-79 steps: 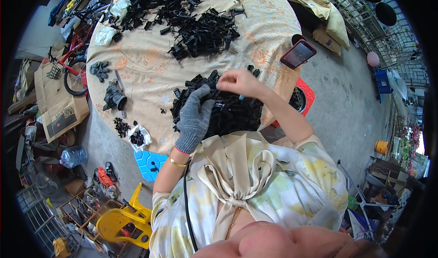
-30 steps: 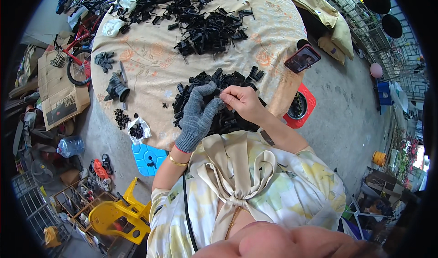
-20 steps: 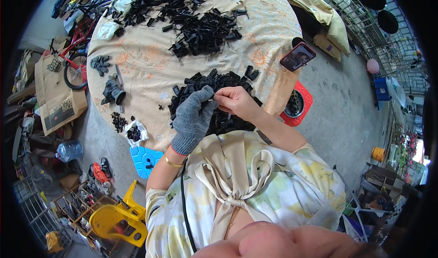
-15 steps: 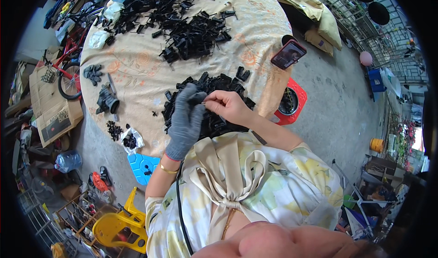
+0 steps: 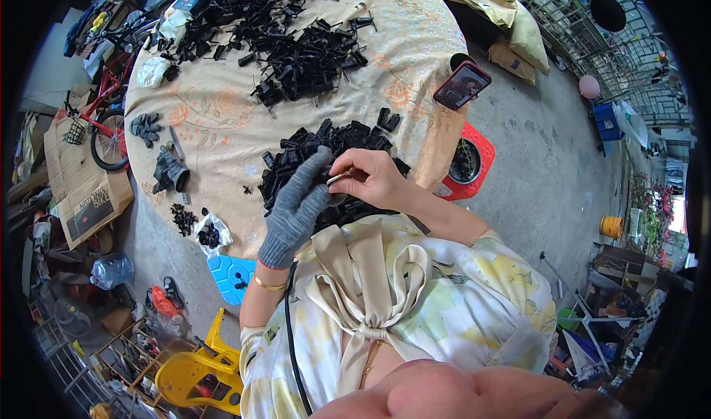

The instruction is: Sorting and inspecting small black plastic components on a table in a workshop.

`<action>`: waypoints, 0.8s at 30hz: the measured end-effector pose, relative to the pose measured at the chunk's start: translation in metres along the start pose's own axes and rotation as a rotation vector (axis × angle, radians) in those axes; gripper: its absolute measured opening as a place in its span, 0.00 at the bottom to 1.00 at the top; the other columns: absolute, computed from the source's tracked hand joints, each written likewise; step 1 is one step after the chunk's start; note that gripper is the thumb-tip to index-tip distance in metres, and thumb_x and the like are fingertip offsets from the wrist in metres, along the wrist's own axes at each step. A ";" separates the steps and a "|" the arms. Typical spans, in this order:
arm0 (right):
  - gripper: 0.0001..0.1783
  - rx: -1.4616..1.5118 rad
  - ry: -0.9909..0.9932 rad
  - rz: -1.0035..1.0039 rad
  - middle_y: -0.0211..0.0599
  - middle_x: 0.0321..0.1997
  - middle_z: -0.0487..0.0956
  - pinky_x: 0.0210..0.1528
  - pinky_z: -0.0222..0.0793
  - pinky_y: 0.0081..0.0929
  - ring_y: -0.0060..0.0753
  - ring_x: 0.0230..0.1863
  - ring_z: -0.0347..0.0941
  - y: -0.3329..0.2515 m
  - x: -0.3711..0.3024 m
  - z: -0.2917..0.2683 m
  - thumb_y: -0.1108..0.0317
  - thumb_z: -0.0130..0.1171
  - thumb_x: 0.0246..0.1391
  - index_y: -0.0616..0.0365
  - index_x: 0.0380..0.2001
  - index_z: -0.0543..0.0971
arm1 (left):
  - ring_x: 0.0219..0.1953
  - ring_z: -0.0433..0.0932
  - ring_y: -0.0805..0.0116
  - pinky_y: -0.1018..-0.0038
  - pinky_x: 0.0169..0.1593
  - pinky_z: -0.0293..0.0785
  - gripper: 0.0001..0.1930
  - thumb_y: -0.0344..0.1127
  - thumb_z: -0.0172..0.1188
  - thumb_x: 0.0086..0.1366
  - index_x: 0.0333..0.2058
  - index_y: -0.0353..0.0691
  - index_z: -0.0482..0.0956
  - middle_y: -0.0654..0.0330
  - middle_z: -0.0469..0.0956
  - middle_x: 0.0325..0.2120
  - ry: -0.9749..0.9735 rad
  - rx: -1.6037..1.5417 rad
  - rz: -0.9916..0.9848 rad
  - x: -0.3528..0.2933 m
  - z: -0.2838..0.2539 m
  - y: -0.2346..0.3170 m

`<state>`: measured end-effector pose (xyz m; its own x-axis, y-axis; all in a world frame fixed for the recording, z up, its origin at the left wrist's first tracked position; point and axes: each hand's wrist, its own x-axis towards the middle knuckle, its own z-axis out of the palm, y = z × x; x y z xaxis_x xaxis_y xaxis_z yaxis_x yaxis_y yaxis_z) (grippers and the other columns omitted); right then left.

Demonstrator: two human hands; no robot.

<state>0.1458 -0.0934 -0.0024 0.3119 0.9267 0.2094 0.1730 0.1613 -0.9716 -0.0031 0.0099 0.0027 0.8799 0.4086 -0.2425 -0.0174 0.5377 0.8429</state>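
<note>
My left hand (image 5: 296,206), in a grey knitted glove, is closed over the near pile of black plastic parts (image 5: 296,152); what lies between its fingers is mostly hidden. Bare, my right hand (image 5: 378,179) pinches a thin, light-coloured strip (image 5: 339,177) between thumb and forefinger. The strip's tip points at the gloved fingertips, and both hands nearly meet there. Below them the pile continues to the table edge by my lap. Its parts are small, dark and blocky.
A floral cloth covers the round table (image 5: 222,152). Farther back lies a larger heap of black parts with thin stems (image 5: 296,64). Gloves (image 5: 170,169) and a white bag of small black bits (image 5: 213,234) are at the left. A phone (image 5: 463,86) stands at the right edge, above a red stool (image 5: 481,160).
My right hand has turned slightly, and the light strip now shows clearly between its fingers. The left glove has tilted and shifted a little. The whole view has moved slightly.
</note>
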 end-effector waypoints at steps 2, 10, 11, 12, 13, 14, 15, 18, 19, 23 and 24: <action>0.10 0.057 0.033 0.202 0.26 0.24 0.74 0.26 0.64 0.15 0.13 0.27 0.70 0.000 0.000 0.004 0.74 0.64 0.44 0.60 0.30 0.72 | 0.46 0.69 0.74 0.78 0.49 0.69 0.30 0.23 0.54 0.58 0.59 0.38 0.54 0.59 0.68 0.48 -0.112 0.289 0.146 -0.002 0.000 -0.005; 0.08 0.321 -0.043 0.401 0.22 0.22 0.71 0.24 0.60 0.12 0.11 0.22 0.63 0.009 0.000 0.002 0.67 0.50 0.57 0.61 0.33 0.74 | 0.41 0.69 0.77 0.80 0.46 0.69 0.21 0.24 0.56 0.58 0.50 0.38 0.62 0.63 0.70 0.40 0.045 0.208 0.128 0.007 0.003 -0.006; 0.09 0.307 -0.049 0.405 0.23 0.22 0.71 0.24 0.60 0.12 0.11 0.22 0.63 0.006 0.000 0.001 0.68 0.50 0.57 0.62 0.32 0.75 | 0.41 0.69 0.77 0.80 0.46 0.69 0.20 0.26 0.56 0.59 0.49 0.38 0.62 0.63 0.70 0.39 0.071 0.223 0.107 0.008 0.003 -0.006; 0.09 0.293 -0.055 0.409 0.23 0.21 0.71 0.24 0.60 0.12 0.11 0.22 0.64 0.004 0.000 0.000 0.68 0.51 0.56 0.63 0.31 0.76 | 0.41 0.69 0.77 0.80 0.46 0.69 0.20 0.26 0.56 0.59 0.49 0.38 0.62 0.63 0.70 0.39 0.082 0.225 0.107 0.007 0.003 -0.006; 0.09 0.279 -0.060 0.413 0.23 0.20 0.71 0.24 0.61 0.12 0.11 0.22 0.64 0.004 0.001 0.001 0.69 0.51 0.56 0.63 0.30 0.77 | 0.41 0.69 0.77 0.79 0.46 0.69 0.20 0.26 0.56 0.58 0.49 0.37 0.63 0.63 0.70 0.39 0.087 0.189 0.111 0.006 0.003 -0.007; 0.09 0.282 -0.063 0.413 0.23 0.20 0.71 0.24 0.61 0.12 0.11 0.22 0.64 0.004 0.001 0.001 0.69 0.51 0.56 0.63 0.30 0.77 | 0.41 0.69 0.77 0.79 0.47 0.68 0.20 0.26 0.57 0.58 0.49 0.37 0.63 0.63 0.70 0.39 0.087 0.152 0.114 0.006 0.003 -0.006; 0.08 0.271 -0.065 0.403 0.23 0.20 0.72 0.24 0.61 0.12 0.12 0.22 0.64 0.005 0.001 0.002 0.69 0.51 0.55 0.63 0.30 0.76 | 0.41 0.69 0.77 0.79 0.47 0.68 0.20 0.26 0.57 0.58 0.49 0.37 0.63 0.63 0.70 0.39 0.090 0.154 0.114 0.006 0.002 -0.006; 0.08 0.262 -0.070 0.394 0.24 0.20 0.72 0.23 0.60 0.12 0.12 0.21 0.64 0.007 0.001 0.002 0.70 0.52 0.55 0.63 0.31 0.76 | 0.41 0.69 0.76 0.79 0.47 0.68 0.20 0.26 0.57 0.57 0.48 0.37 0.64 0.63 0.70 0.40 0.111 0.275 0.150 0.007 0.000 -0.008; 0.08 0.262 -0.074 0.394 0.24 0.21 0.72 0.22 0.60 0.12 0.12 0.21 0.64 0.008 0.001 0.001 0.70 0.52 0.55 0.64 0.32 0.76 | 0.42 0.69 0.76 0.79 0.47 0.68 0.20 0.26 0.58 0.57 0.48 0.37 0.64 0.62 0.70 0.40 0.111 0.293 0.154 0.007 -0.001 -0.009; 0.07 0.320 -0.094 0.480 0.24 0.20 0.72 0.24 0.61 0.13 0.13 0.21 0.64 0.002 0.002 0.003 0.71 0.52 0.54 0.64 0.30 0.77 | 0.42 0.70 0.76 0.79 0.47 0.68 0.20 0.26 0.58 0.57 0.48 0.36 0.65 0.61 0.70 0.41 0.102 0.374 0.219 0.004 -0.001 -0.008; 0.07 0.286 -0.069 0.436 0.24 0.19 0.72 0.23 0.61 0.13 0.13 0.20 0.64 0.002 0.000 0.004 0.71 0.52 0.54 0.64 0.29 0.77 | 0.42 0.70 0.76 0.79 0.47 0.68 0.20 0.26 0.58 0.57 0.48 0.36 0.65 0.61 0.70 0.41 0.100 0.372 0.218 0.004 0.001 -0.006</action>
<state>0.1429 -0.0917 -0.0048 0.2336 0.9472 -0.2196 -0.2242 -0.1673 -0.9601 0.0010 0.0074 -0.0033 0.8241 0.5621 -0.0699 -0.0090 0.1363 0.9906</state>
